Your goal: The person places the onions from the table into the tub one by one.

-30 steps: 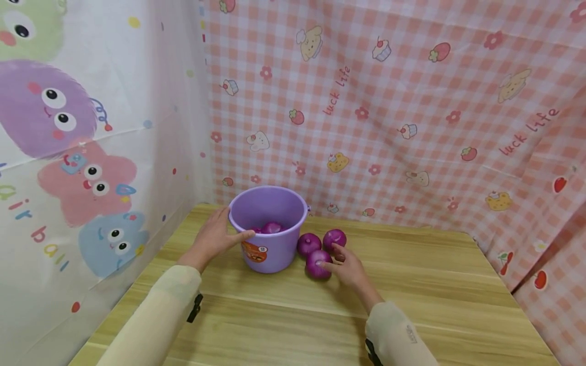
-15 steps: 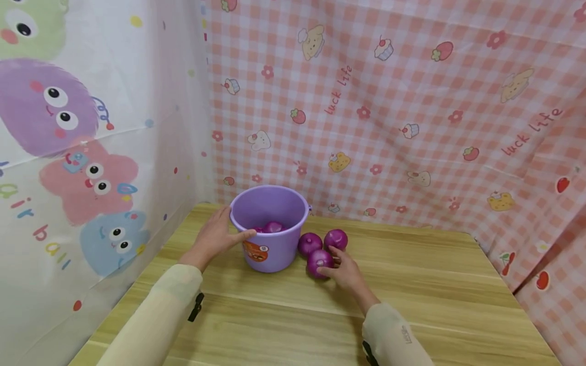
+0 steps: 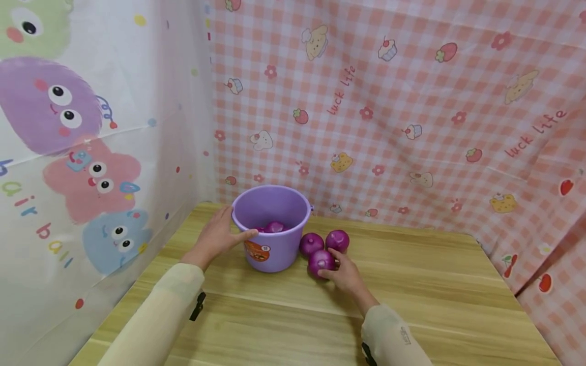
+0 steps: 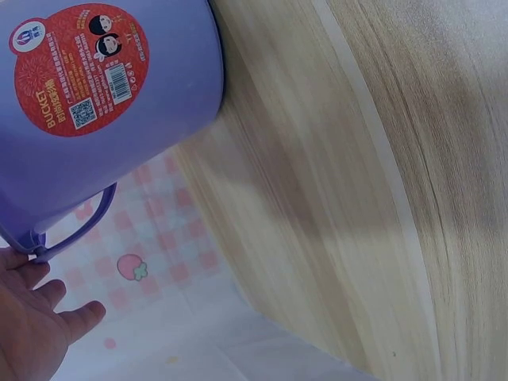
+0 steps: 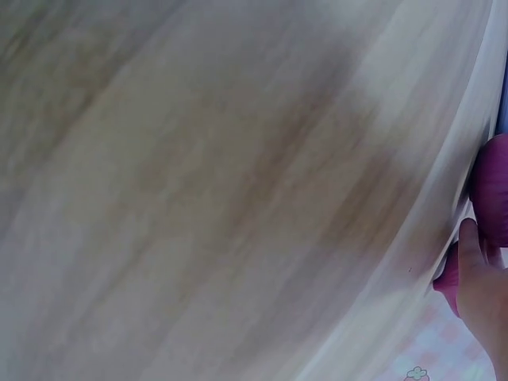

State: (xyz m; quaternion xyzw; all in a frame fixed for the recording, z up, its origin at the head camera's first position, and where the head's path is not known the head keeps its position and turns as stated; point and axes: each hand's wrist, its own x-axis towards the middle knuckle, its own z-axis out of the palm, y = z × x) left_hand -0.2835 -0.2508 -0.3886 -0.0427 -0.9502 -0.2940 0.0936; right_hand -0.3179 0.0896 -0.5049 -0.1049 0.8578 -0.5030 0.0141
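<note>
A purple plastic bucket [image 3: 279, 254] with an orange-red label stands upright on the wooden table, and red onions [image 3: 275, 227] lie inside it. My left hand [image 3: 217, 237] rests against its left rim, thumb along the near side and fingers spread outside; in the left wrist view the fingers sit by the handle [image 4: 83, 228]. Right of the bucket my right hand [image 3: 344, 273] holds the nearest red onion [image 3: 320, 263] between thumb and fingers, low at the table. Behind that one sit two more onions, one close to the bucket [image 3: 312, 245] and another farther right [image 3: 339, 240].
The wooden table [image 3: 430, 295] runs to both sides and toward me. A pink checked curtain [image 3: 389, 101] hangs along its back edge. On the left hangs a white cloth [image 3: 160, 142] with cartoon figures.
My right hand's thumb and fingers have closed round the nearest onion. The left hand stays against the bucket. The whole head view has shifted slightly.
</note>
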